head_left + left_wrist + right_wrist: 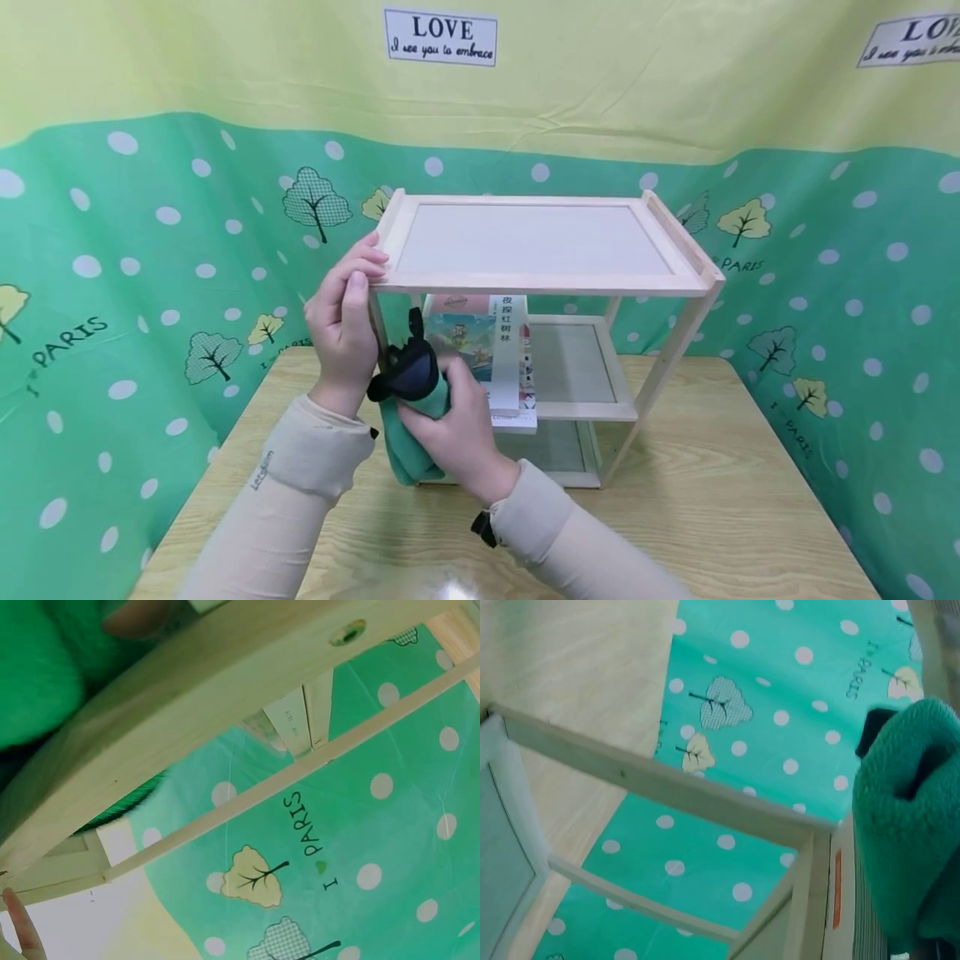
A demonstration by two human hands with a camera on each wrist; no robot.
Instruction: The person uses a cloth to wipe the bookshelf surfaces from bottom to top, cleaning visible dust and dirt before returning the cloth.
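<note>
A light wooden three-tier shelf (540, 242) stands on the table. My left hand (337, 325) grips its top front-left corner, fingers over the edge of the top board and thumb along the side. My right hand (465, 429) holds a fuzzy green cloth (408, 450) with a black part (408, 372) against the shelf's front-left post, below the left hand. In the right wrist view the folded green cloth (904, 817) fills the right side. In the left wrist view the post (187, 712) crosses close in front of the green cloth (37, 675).
Books (510, 358) lie stacked on the middle tier, left side, just behind the right hand. The bottom tier (558, 450) sits low over the wooden table (720, 500). A green and yellow printed curtain (187, 275) surrounds the table at the back and sides.
</note>
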